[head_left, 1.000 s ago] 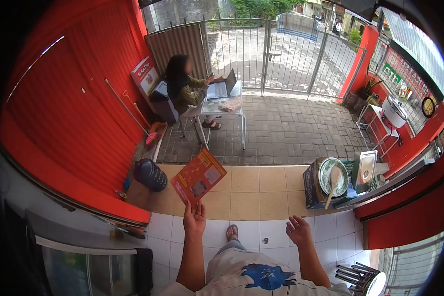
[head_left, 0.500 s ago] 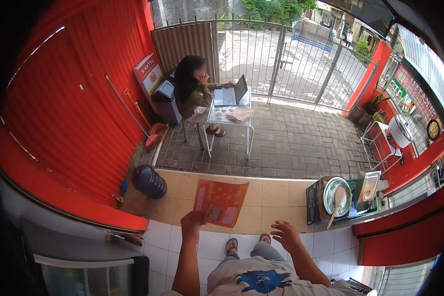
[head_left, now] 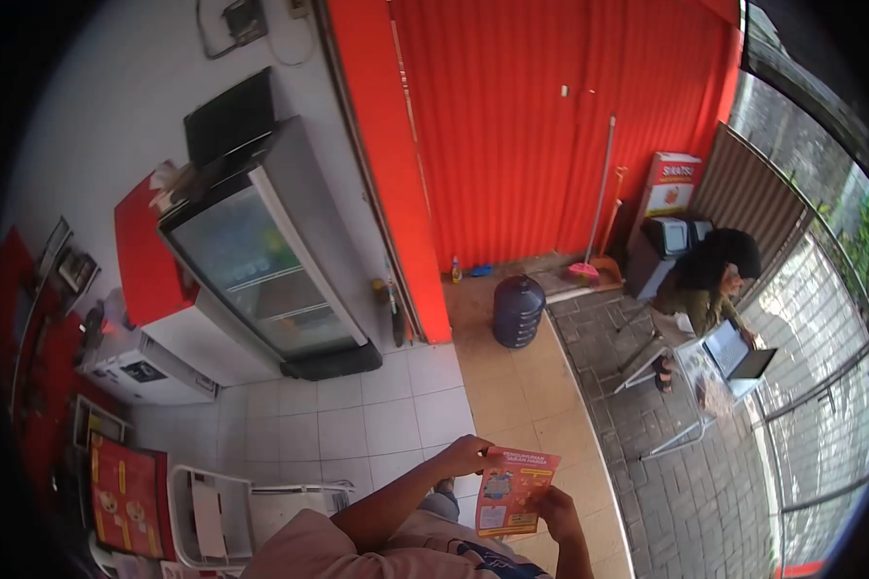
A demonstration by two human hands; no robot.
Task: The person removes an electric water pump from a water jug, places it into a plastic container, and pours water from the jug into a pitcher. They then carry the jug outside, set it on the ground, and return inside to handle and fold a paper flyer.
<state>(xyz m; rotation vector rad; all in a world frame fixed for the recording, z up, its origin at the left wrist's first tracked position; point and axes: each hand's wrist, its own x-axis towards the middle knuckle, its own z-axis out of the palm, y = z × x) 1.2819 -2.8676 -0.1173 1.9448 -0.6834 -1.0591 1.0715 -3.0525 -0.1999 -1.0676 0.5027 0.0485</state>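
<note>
A red and orange printed sheet [head_left: 514, 490] is held up in front of my body, low in the view. My left hand [head_left: 467, 455] grips its upper left corner, fingers closed on the edge. On its right side, my right hand [head_left: 556, 513] pinches the lower part of the sheet. White lettering runs along the top edge, with pictures and text boxes below. The sheet hangs above the beige and white tiled floor.
A glass-door fridge [head_left: 270, 270] stands at left beside a white cabinet [head_left: 212, 338]. A blue water jug [head_left: 518, 312] is on the beige tiles. At right a person [head_left: 705, 280] sits at a table with a laptop [head_left: 734, 349]. A broom [head_left: 603, 193] leans against the red shutter [head_left: 512, 125].
The view has turned left, bringing in the fridge and cabinet. The sheet, earlier in my left hand only, is now held by both, my right hand having closed on it.
</note>
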